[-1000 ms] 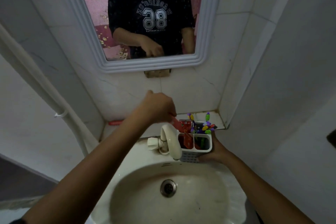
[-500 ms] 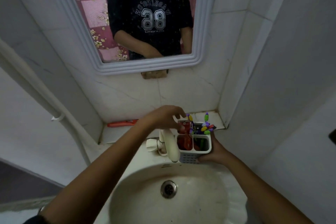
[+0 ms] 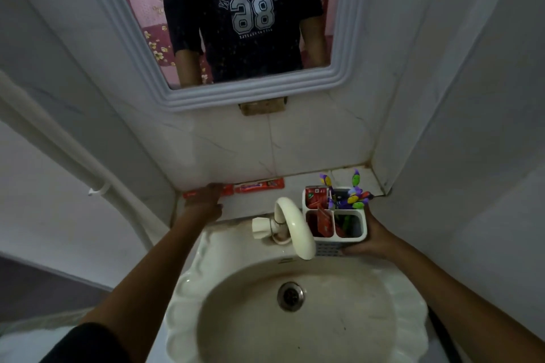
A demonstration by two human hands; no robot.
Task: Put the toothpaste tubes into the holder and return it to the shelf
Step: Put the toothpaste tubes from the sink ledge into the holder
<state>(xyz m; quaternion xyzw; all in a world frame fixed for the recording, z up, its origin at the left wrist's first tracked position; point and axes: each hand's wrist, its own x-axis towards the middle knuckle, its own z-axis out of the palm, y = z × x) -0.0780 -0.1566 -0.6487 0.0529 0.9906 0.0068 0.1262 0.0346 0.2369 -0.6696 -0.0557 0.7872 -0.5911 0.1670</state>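
Observation:
A white toothbrush holder [image 3: 364,216] stands on the sink's back rim, right of the tap. My right hand [image 3: 373,237] grips its front right corner. Red toothpaste tubes [image 3: 316,197] stick out of its left compartments, and colourful toothbrushes [image 3: 355,197] out of the back right one. On the tiled shelf [image 3: 295,183] behind the sink lie two more red tubes, end to end. My left hand [image 3: 205,199] is closed over the middle of the left tube [image 3: 189,194]. The right tube [image 3: 260,185] lies free beside it.
A cream tap [image 3: 290,224] curves over the basin [image 3: 295,318] just left of the holder. Tiled walls close in the shelf on both sides. A framed mirror [image 3: 250,94] hangs above, and a white pipe [image 3: 73,168] runs down the left wall.
My left hand has left the holder and moved left along the shelf onto the far left tube. My right hand and the holder have stayed put.

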